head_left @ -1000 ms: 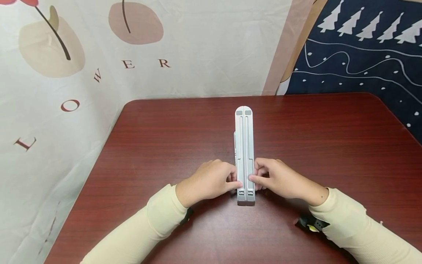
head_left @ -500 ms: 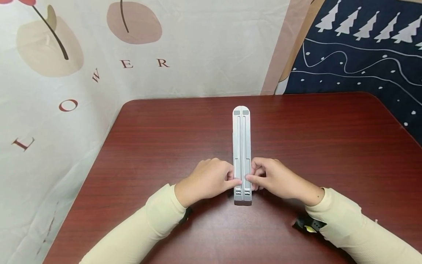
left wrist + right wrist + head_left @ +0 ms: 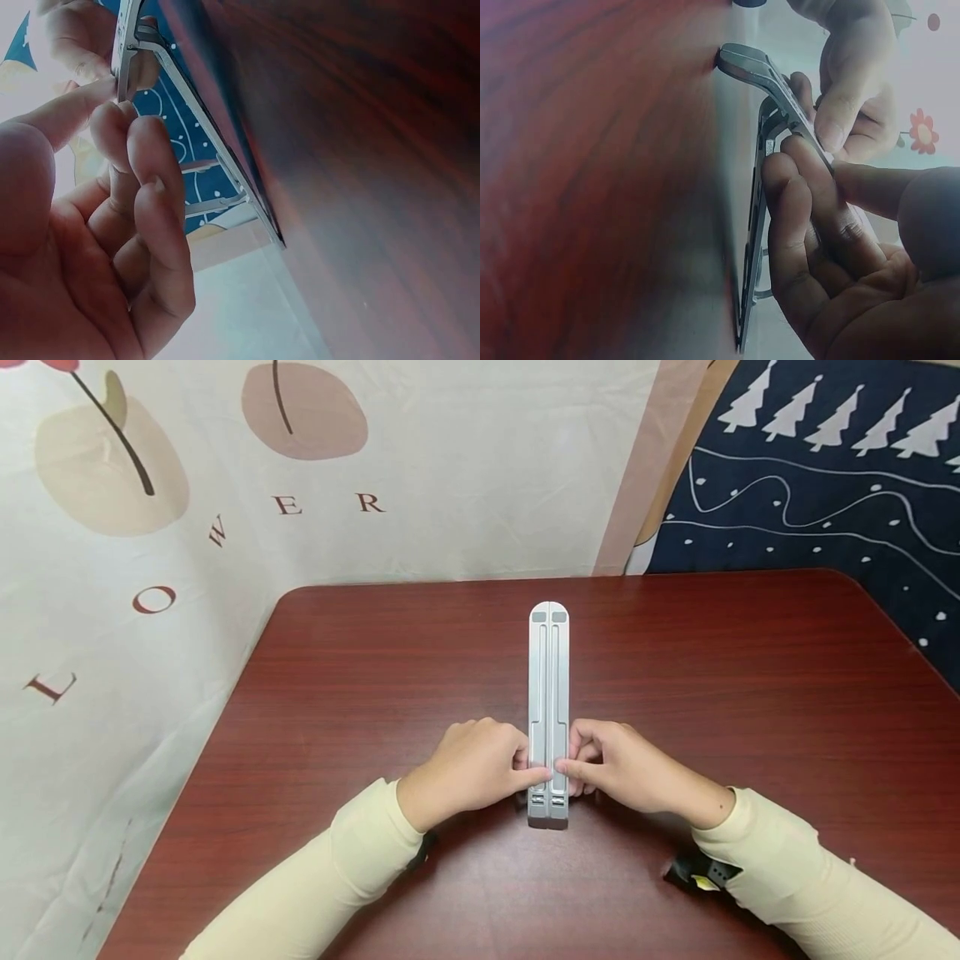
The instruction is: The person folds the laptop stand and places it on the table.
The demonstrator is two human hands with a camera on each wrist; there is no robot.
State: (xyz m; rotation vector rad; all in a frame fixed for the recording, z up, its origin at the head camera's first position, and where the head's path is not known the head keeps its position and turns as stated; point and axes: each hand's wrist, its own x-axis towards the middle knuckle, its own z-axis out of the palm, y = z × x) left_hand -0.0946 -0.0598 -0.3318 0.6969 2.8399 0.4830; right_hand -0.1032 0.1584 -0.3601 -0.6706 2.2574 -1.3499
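Observation:
A silver folding laptop stand [image 3: 549, 693] points away from me near the middle of the table, its two long rails side by side. Its upper rails are raised at an angle over the lower rails [image 3: 202, 120], as both wrist views show. My left hand [image 3: 472, 768] pinches the near part of the left rail, thumb on top and fingers curled under. On the opposite side my right hand [image 3: 637, 772] pinches the right rail the same way. The thumbs lie close together. In the head view the fingers under the stand are partly hidden.
The dark red wooden table [image 3: 375, 652] runs back to a pale curtain [image 3: 480, 485] with printed letters. A navy cloth [image 3: 810, 485] with white trees hangs at the back right.
The stand has shifted very slightly left, along with a small shift of the head view. A thin part seen earlier along its left edge is now hidden. Both hands keep their grip.

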